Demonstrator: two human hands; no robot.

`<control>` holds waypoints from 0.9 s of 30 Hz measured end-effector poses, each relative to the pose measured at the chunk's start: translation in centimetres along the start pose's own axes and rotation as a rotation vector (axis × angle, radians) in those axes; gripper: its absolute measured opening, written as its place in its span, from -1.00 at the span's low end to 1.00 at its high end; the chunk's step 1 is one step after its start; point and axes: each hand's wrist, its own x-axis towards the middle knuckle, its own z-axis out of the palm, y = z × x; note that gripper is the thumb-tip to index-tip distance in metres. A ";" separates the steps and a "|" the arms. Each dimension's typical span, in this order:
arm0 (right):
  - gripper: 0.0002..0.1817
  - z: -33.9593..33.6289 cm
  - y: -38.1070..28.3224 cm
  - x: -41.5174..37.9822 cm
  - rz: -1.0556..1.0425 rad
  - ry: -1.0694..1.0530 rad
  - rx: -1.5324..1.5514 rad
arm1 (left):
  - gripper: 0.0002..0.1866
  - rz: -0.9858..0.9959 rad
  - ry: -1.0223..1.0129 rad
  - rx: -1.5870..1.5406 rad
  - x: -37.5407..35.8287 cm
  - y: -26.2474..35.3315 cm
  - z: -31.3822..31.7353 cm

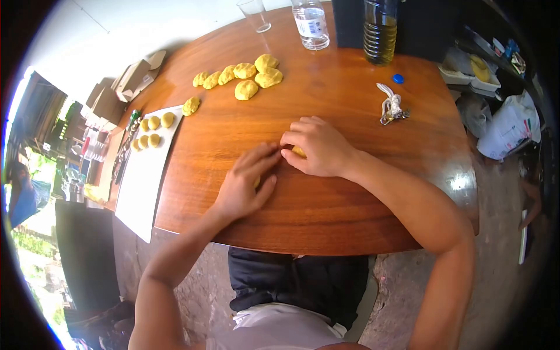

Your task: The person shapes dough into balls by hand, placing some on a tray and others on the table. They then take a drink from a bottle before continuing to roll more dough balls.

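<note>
My right hand [319, 146] is curled over a small piece of yellow dough [298, 151] on the wooden table, its fingers bent round it. Beside it, my left hand [246, 179] cups another bit of yellow dough [256, 182], mostly hidden under the palm. The fingertips of both hands come close together. Farther back lie several larger yellow dough lumps [245, 90] in a loose row. Several small round dough balls [167, 120] stand in two rows on a white board [140, 192] to the left, with one rough lump [191, 105] at its edge.
At the back stand a drinking glass [254, 16], a clear water bottle [312, 26] and a bottle of yellowish oil [380, 35]. A blue cap [398, 78] and a white cord with keys [392, 108] lie at right. Cardboard boxes [134, 79] sit at the far left.
</note>
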 end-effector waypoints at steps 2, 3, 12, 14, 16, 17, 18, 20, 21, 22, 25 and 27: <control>-0.81 -0.2 0.0 -0.1 0.010 -0.015 0.016 | -0.53 0.008 -0.040 0.055 -4.2 1.4 -1.5; -0.81 -0.3 0.1 -0.1 0.018 -0.012 0.018 | -0.54 0.022 -0.081 0.101 -5.6 1.3 -2.3; -0.82 -0.6 -0.1 0.0 0.037 -0.055 0.028 | -0.59 -0.120 0.155 0.018 1.6 -3.8 -0.1; -0.82 -0.3 0.0 0.0 -0.008 0.014 -0.012 | -0.61 0.009 0.140 0.030 1.9 -1.2 1.0; -0.82 -0.3 0.0 0.0 -0.009 -0.011 0.005 | -0.61 0.000 0.099 0.050 -1.3 1.2 0.0; -0.82 -0.4 0.0 0.0 0.004 -0.025 0.009 | -0.61 0.011 0.049 0.064 -2.8 2.0 -0.3; -0.82 -0.6 0.0 0.1 0.004 -0.026 0.013 | -0.61 0.007 0.047 0.065 -4.5 1.8 -0.9; -0.83 -0.7 -0.2 0.0 0.034 -0.058 0.026 | -0.64 -0.105 0.083 0.110 -7.7 0.4 -2.2; -0.83 -0.5 -0.1 0.1 0.030 -0.063 0.037 | -0.64 -0.118 0.082 0.114 -7.5 -0.2 -2.2; -0.83 -0.4 0.0 0.2 0.022 -0.055 0.042 | -0.66 -0.151 0.142 0.180 -6.6 -1.4 -2.4; -0.85 -0.5 0.0 0.3 0.015 -0.066 0.041 | -0.69 -0.292 0.302 0.085 -1.6 -4.4 -1.1; -0.85 -0.4 -0.1 0.3 -0.009 -0.014 0.011 | -0.66 -0.292 0.266 0.015 1.5 -3.3 0.3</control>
